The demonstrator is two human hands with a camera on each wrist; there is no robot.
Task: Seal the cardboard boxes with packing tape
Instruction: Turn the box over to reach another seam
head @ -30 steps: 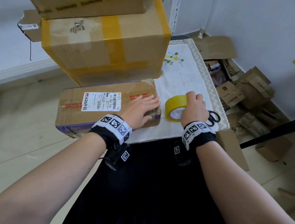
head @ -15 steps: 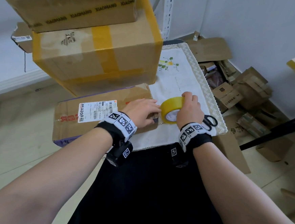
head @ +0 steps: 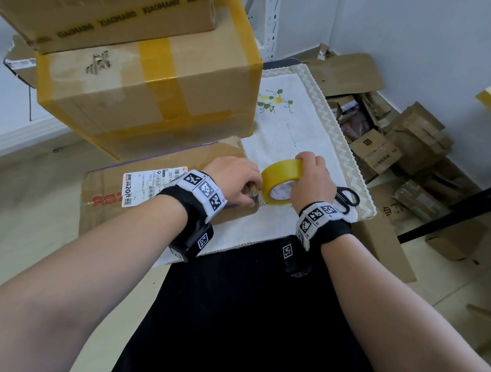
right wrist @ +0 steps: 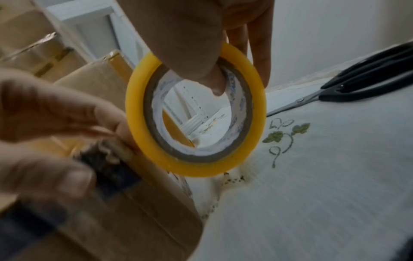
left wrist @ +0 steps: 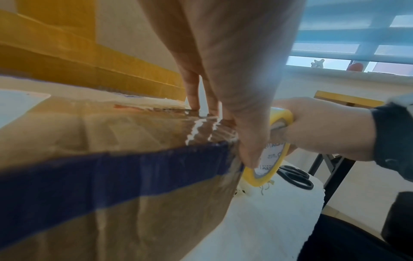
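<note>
A flat cardboard box (head: 105, 192) with a white shipping label and a blue tape band (left wrist: 111, 176) lies on the white cloth (head: 296, 125). My left hand (head: 235, 182) pinches its near right corner, fingers on top (left wrist: 192, 91) and thumb on the end face. My right hand (head: 312, 179) grips the yellow tape roll (head: 277, 173), thumb through the core (right wrist: 214, 84) and fingers over the outside. The roll (right wrist: 196, 166) stands on edge, right against the box's right end (right wrist: 145, 211). Whether a tape end is stuck to the box is hidden.
Black scissors (head: 347, 196) lie on the cloth just right of my right hand. Two big boxes sealed with yellow tape (head: 146, 90) are stacked behind the flat box. Flattened cartons (head: 403, 145) are piled on the floor at right, beside a black bar (head: 456, 214).
My right hand carried the tape roll left until it met the box's right end. My left hand went from lying flat on the box top to holding its right corner.
</note>
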